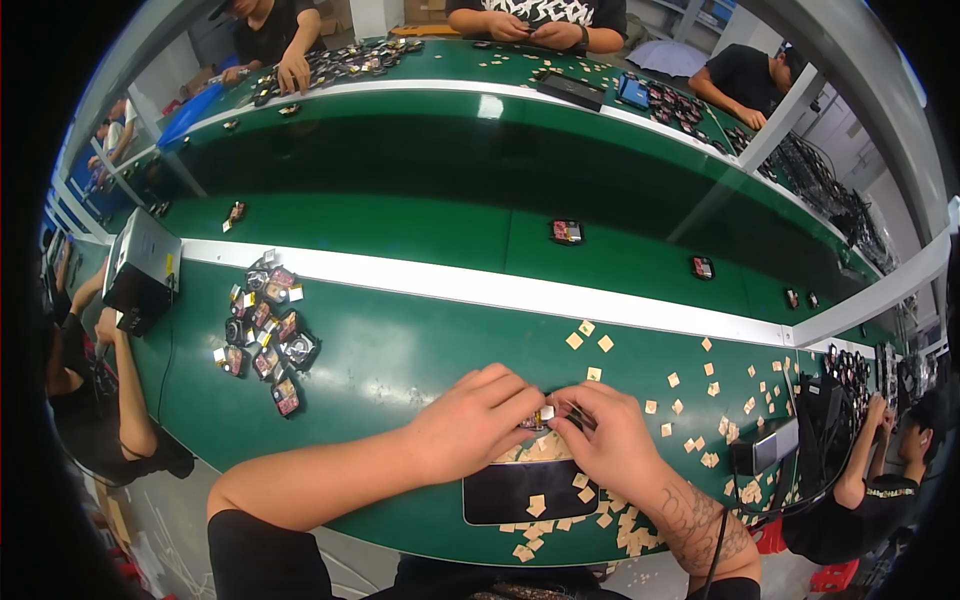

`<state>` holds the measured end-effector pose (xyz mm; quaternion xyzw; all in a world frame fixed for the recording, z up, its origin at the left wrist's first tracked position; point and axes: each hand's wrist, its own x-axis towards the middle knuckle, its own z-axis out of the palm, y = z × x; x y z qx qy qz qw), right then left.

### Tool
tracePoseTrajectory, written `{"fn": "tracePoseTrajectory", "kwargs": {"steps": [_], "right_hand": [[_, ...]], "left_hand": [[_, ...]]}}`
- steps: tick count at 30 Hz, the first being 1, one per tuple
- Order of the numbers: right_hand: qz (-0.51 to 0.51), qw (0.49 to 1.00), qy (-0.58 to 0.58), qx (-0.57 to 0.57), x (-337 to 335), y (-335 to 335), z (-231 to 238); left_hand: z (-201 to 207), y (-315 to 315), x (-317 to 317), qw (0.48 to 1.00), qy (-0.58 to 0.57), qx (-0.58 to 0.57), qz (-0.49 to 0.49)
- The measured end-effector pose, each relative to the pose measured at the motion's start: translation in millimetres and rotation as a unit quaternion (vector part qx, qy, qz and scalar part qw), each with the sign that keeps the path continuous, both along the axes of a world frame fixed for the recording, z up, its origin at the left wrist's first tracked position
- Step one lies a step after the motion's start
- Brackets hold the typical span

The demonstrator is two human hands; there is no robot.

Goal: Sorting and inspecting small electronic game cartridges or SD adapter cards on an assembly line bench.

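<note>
Near the front edge of the table, my two hands meet over a small electronic module [535, 421] with a dark case and a white tab. My left hand [474, 422] has its fingers closed round the module's left side. At the right side, my right hand [612, 440] pinches with thumb and forefinger near the white tab; what exactly lies between those fingertips is hidden. Just below the hands lies a black, round-cornered flat pad [515, 497], with small tan square pieces [628, 532] on and around it. To the left, a loose group of similar modules [268, 320] rests on the green table.
A grey box-shaped device [143, 268] stands at the left, a smaller one [767, 446] at the right with cables. Beyond a white rail [480, 288], a green conveyor belt [420, 225] carries several modules. Other people sit around, their hands away from mine.
</note>
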<state>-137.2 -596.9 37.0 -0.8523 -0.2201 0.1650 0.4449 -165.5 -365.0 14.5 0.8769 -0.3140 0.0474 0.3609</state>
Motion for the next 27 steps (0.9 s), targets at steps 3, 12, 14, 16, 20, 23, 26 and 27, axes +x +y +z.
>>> {"fn": "tracePoseTrajectory", "kwargs": {"steps": [3, 12, 14, 16, 20, 23, 26, 27], "right_hand": [[-0.008, 0.998, -0.064, -0.006, -4.6, 5.0, 1.2], [-0.016, 0.991, -0.130, -0.027, -2.8, 10.3, -5.3], [-0.018, 0.990, -0.138, 0.023, -3.6, 9.1, -10.2], [-0.044, 0.987, -0.140, 0.063, -3.0, 7.4, -7.1], [-0.028, 0.994, 0.043, 0.101, 2.4, -2.9, -4.5], [-0.048, 0.984, 0.081, 0.149, 4.2, -7.9, -10.7], [-0.050, 0.982, 0.068, 0.171, 3.4, -3.7, -19.8], [-0.043, 0.980, 0.069, 0.179, 4.1, -1.1, -24.3]], "left_hand": [[-0.4, -0.4, -1.2, 1.000, 0.000, -0.005, 0.005], [4.6, -1.8, -1.8, 1.000, 0.019, 0.012, 0.014], [1.8, -2.6, -2.6, 1.000, 0.014, 0.001, 0.019], [2.6, -3.9, -3.7, 1.000, -0.015, -0.008, 0.017], [13.2, -12.9, -5.3, 0.997, -0.053, -0.046, 0.033], [21.2, -19.2, -3.8, 0.996, -0.002, -0.073, 0.054], [10.7, -17.4, 0.4, 0.940, 0.257, -0.204, 0.094], [9.6, -17.0, 5.7, 0.941, 0.255, -0.198, 0.103]]}}
